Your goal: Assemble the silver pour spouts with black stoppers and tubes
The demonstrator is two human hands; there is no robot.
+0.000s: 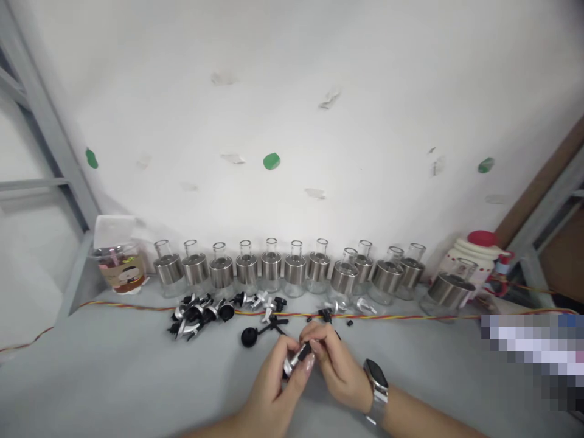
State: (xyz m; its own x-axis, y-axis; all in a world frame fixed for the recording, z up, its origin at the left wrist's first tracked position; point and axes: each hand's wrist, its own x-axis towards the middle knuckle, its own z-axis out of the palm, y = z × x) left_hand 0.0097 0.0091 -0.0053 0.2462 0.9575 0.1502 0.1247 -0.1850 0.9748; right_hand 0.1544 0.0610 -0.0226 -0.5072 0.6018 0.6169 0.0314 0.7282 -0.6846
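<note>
A white wall (292, 219) with green scraps fills the upper frame, above a grey table (137, 377) spanning the lower part. Across the middle stand 12 glass bottles (271, 266) with metal sleeves, all upright. At the right end of the row, 1 of them overlaps a pale container (481, 266) with a red top; a clear cup (125, 271) holding brown liquid sits at the left end.

At lower centre, the left hand (277, 383) grips a silver-and-black part (297, 360) between thumb and fingers, while the right hand (335, 368), a watch (376, 374) on its wrist, pinches at the part's black end. A pile of silver and black pieces (196, 313) lies left of centre, near a twisted red-and-yellow wire (137, 306) running across the table. A round black piece (249, 337) rests just left of the hands; 1 tiny black bit (350, 323) lies beyond the right hand.
</note>
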